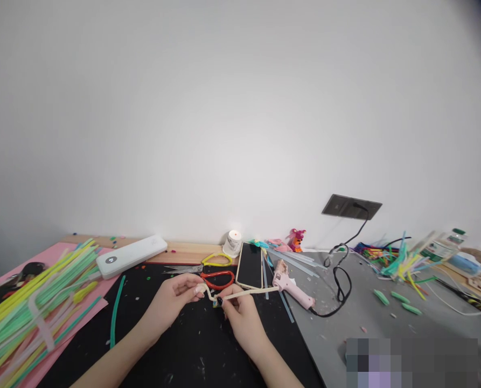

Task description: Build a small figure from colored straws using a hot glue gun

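My left hand (174, 300) and my right hand (239, 313) meet over a black mat (192, 350), both pinched on a pale cream straw (248, 292). The straw is bent near my left fingertips and runs right toward a pink glue gun (291, 285). Red-handled scissors (218, 278) and a black phone (250, 265) lie just behind my hands.
A bundle of coloured straws (34, 307) lies on pink paper at the left, beside a white case (131, 255). The glue gun's black cable (341, 280) runs to a wall socket (351, 207). Straw offcuts and a bottle (438, 248) clutter the grey table at the right.
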Available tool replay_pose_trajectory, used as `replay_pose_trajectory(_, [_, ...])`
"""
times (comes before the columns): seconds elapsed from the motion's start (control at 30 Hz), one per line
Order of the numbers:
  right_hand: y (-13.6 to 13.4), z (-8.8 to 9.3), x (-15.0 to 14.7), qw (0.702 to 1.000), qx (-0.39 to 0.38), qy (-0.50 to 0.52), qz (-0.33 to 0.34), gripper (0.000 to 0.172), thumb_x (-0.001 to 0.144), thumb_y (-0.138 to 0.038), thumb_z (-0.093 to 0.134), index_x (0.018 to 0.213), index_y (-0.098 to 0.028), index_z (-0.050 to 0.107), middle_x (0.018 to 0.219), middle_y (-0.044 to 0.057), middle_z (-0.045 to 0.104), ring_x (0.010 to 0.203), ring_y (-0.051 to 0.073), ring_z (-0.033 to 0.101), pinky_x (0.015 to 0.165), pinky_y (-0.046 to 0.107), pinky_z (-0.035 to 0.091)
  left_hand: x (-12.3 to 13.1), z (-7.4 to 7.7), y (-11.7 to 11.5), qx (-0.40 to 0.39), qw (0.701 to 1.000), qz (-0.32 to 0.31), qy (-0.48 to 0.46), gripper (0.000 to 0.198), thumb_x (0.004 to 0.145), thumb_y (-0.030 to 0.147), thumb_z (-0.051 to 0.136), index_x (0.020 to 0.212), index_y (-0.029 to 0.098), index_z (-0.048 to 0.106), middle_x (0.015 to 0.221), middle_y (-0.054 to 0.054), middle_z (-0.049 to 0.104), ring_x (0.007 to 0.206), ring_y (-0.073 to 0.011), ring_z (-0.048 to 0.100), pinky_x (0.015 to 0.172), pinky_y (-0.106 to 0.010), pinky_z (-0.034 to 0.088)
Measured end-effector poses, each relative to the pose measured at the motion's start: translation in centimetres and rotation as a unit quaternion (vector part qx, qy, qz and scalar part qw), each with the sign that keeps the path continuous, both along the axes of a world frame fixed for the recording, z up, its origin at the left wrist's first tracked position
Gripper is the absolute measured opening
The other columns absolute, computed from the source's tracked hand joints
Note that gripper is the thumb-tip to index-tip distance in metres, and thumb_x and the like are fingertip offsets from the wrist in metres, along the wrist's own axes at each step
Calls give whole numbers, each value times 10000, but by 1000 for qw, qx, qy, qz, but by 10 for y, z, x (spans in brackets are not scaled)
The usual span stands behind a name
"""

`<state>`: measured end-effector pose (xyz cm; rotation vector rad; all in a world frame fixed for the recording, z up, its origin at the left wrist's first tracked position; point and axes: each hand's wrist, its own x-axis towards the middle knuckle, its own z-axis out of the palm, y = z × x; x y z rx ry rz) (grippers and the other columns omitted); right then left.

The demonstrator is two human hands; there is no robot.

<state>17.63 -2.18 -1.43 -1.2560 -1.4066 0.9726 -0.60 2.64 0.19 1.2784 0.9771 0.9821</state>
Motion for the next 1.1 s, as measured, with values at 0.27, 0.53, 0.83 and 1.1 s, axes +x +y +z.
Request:
replay_pose_trajectory(0.27, [-1,-1,-3,1000,-1,16,6,67,797,-179,554,743,-183,594,588,-46,458,521,117,420,493,216,304,1,-4,-2,-30,999,7,-28,250,667,372,749,825,183,711,792,-33,748,793,-215,686,797,-347,543])
replay_pose_trajectory(0.53, [1,3,-2,1000,8,3,-15,77,773,-160,510,735,-180,574,593,-47,454,504,116,419,501,226,311,1,-2,-2,-56,998,-2,-42,288,659,388,767,847,178,714,810,-35,749,811,-206,685,811,-336,537])
replay_pose_trajectory(0.83, [1,1,-2,999,22,-7,-24,102,776,-123,517,737,-180,592,602,-38,480,530,122,437,499,215,326,0,-7,-2,-57,996,1,-62,297,649,373,775,867,185,700,796,-29,748,797,-209,691,801,-337,538])
replay_pose_trajectory(1.1, [2,-1,-1,999,25,-21,-33,114,769,-101,529,742,-177,609,606,-32,507,535,125,460,505,212,343,1,-8,-1,-54,997,13,-61,332,638,391,774,885,185,692,777,-37,745,804,-239,703,810,-369,547])
